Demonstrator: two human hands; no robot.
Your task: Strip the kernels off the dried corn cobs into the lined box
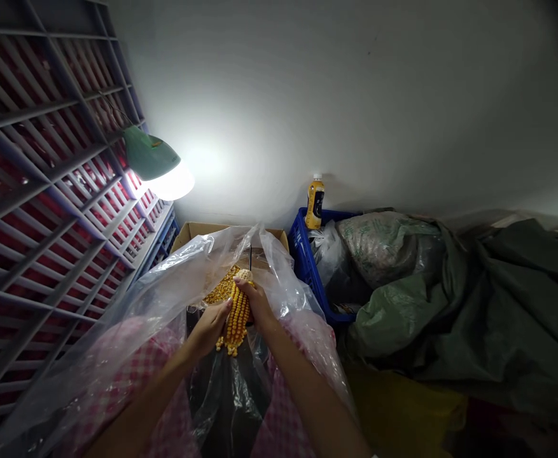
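Observation:
Between my hands is a yellow ear of corn (237, 321), tilted, with a pale stripped patch at its upper end. My left hand (215, 323) is closed on the ear's left side, thumb along the kernels. At the upper right, my right hand (256, 298) grips it near the pale patch. Behind the ear lies a heap of loose corn kernels (220, 289). A clear plastic sheet (279, 267) spreads around the kernels and over my legs. Part of a cardboard box (197, 229) shows beyond the sheet. The fingers behind the ear are partly hidden.
A lit green lamp (152, 156) hangs on the slatted plastic crates (52, 181) at left. On the right, a blue basket (302, 254) holds plastic bags (383, 245), with a yellow bottle (315, 203) at its back edge. Dark green cloth (512, 299) lies farther right.

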